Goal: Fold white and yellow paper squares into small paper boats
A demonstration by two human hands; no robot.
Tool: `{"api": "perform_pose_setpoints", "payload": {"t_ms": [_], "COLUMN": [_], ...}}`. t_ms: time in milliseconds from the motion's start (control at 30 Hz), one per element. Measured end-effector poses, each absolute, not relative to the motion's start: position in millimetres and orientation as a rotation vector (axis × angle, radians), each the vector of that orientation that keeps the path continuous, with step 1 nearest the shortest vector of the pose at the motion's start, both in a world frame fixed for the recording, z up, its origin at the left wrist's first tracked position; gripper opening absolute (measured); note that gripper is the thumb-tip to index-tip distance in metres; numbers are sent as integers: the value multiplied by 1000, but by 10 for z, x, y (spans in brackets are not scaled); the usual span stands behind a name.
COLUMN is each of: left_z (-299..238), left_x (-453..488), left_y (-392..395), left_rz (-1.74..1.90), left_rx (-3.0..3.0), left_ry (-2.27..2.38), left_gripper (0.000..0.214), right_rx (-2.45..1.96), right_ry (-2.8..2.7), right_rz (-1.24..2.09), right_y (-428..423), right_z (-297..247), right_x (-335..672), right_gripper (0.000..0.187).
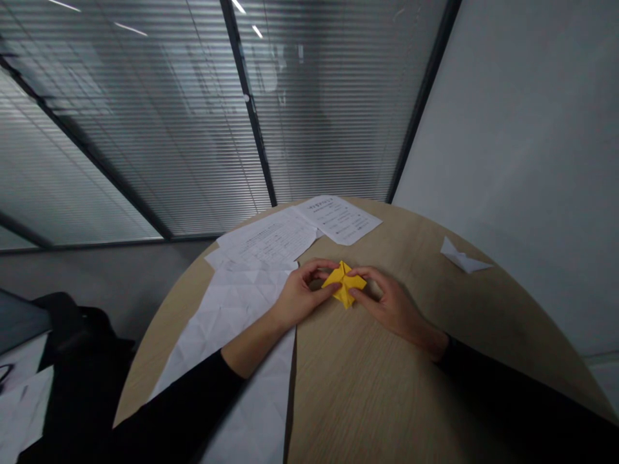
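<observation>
A small piece of folded yellow paper (344, 281), an origami shape with pointed corners, is between my two hands above the wooden table. My left hand (304, 291) pinches its left side, thumb on top near the middle. On the opposite side, my right hand (387, 298) grips the right edge between thumb and fingers. Parts of the fingertips are hidden behind the paper. Beneath my left forearm lies a long creased white sheet (227, 322).
Printed sheets (338, 219) overlap at the far side of the round table (348, 386). A folded white paper boat (463, 259) rests near the right edge. Blinds behind glass (319, 129) stand beyond, and a dark chair (72, 322) is at the left.
</observation>
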State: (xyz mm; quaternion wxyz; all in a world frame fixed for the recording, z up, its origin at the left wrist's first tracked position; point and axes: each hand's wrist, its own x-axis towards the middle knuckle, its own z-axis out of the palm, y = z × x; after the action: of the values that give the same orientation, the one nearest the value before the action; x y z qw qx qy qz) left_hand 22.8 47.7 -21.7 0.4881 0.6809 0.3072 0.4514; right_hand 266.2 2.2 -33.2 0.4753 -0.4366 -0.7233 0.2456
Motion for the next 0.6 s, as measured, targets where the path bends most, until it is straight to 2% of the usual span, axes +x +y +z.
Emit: {"api": "perform_pose_setpoints", "payload": {"t_ms": [267, 433, 600], "left_z": [-191, -196, -215], "left_x": [250, 237, 229], "left_y": [428, 434, 451], "left_rz": [1042, 1066, 1101], "left_rx": [1817, 1883, 1806], "left_ry": [737, 753, 747], "left_gripper": [50, 40, 36], "right_rx": [-1086, -1092, -1047], "right_ry": [-1709, -1729, -1765], "right_rz": [620, 617, 619], "right_y": [32, 27, 12], "right_z": [-391, -384, -352], "right_x": [2669, 2660, 2637], "right_gripper": [29, 29, 45]}}
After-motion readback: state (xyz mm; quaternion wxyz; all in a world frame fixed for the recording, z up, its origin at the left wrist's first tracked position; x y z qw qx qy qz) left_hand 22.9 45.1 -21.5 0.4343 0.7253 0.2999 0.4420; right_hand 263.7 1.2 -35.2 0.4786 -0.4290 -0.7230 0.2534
